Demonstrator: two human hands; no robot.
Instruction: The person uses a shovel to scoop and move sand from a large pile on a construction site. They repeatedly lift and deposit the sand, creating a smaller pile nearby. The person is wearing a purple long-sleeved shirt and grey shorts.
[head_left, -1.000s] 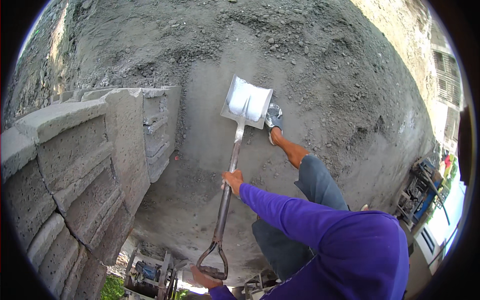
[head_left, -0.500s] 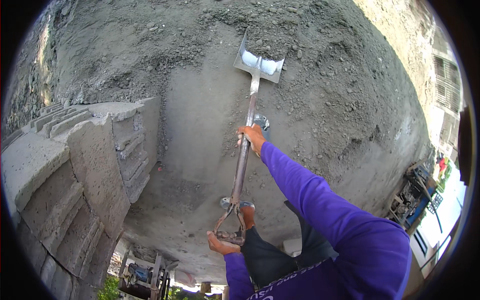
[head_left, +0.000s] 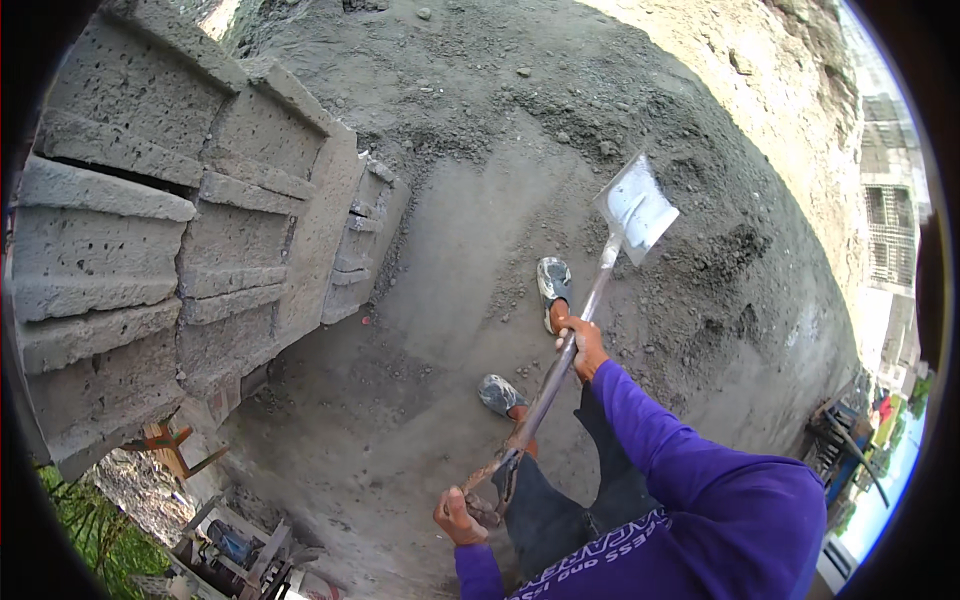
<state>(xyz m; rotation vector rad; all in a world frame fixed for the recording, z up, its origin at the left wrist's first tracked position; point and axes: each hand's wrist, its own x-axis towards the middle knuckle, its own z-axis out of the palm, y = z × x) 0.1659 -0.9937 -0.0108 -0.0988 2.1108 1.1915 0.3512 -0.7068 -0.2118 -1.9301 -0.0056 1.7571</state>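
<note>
A long-handled shovel (head_left: 540,398) slants across the view, its shiny flat blade (head_left: 640,207) out at the right over the grey sand. The blade's bright face shows, with no load of sand visible on it. My right hand (head_left: 583,347) is wrapped round the middle of the shaft. At the near end, my left hand (head_left: 459,517) is closed on the shovel's end grip, partly seen. Grey sand and gravel (head_left: 690,300) lie in a loose heap beside and beyond the blade.
Stacked grey concrete blocks (head_left: 110,255) with stepped sides rise on the left. My feet in grey shoes (head_left: 553,280) stand on the dusty ground (head_left: 450,240) near the shaft. Machinery (head_left: 235,545) stands at the lower left, and more equipment (head_left: 842,430) at the far right.
The shovel has swung to the right and its blade has turned, now showing its bright face. Both hands keep their hold. The view has turned, bringing the block stack in larger.
</note>
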